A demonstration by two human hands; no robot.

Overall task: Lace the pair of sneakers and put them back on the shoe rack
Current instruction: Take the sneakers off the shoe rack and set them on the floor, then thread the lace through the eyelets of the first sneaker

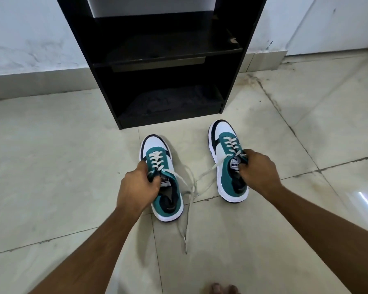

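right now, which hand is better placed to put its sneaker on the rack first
Right, narrowly. The right hand grips the right sneaker, which sits nearer the shoe rack than the left sneaker.

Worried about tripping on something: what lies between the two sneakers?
Head view: loose white lace ends trail over bare floor tile between the left sneaker and the right sneaker; nothing else.

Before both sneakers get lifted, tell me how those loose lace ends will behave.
The lace ends look thin and limp, so they will probably dangle and swing. They trail across the floor between the sneakers, so they may drag or tangle. Being untied, they could catch on the rack.
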